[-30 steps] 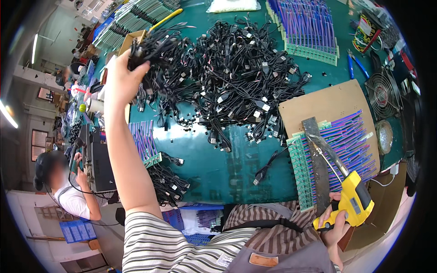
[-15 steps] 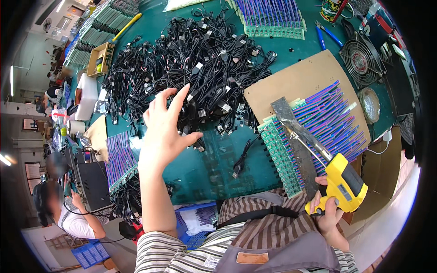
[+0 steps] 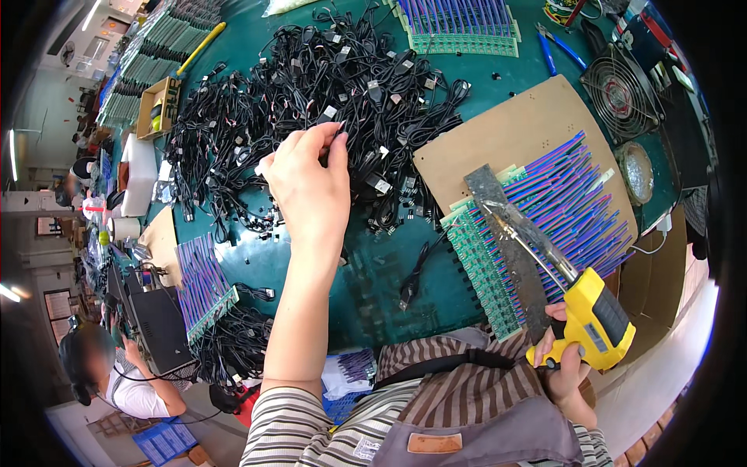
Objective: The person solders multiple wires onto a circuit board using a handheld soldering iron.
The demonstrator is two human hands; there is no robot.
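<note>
My left hand (image 3: 310, 183) reaches over a heap of black USB cables (image 3: 389, 101), thumb and forefinger pinched on a cable in the heap; the fingertips partly hide it. My right hand (image 3: 566, 372) grips a yellow soldering gun (image 3: 595, 319) by its handle, its metal tip pointing up and left. Beneath that tip a dark, stained metal bar (image 3: 513, 261) lies across a panel of small green circuit boards (image 3: 484, 268). Purple-blue wires (image 3: 572, 202) fan out from these boards over a brown board (image 3: 459, 159). A single black USB cable (image 3: 412, 284) lies beside the panel.
Blue-handled pliers (image 3: 562, 50), a metal-grilled fan (image 3: 618, 93) and a roll of clear film (image 3: 636, 175) stand at the right. More wired panels (image 3: 463, 39) lie at the back, another (image 3: 204, 284) on the left. A person (image 3: 128, 373) sits at far left.
My left hand has moved right and farther into the cable heap, its spread fingers closing to a pinch. My right hand and the soldering gun have barely shifted.
</note>
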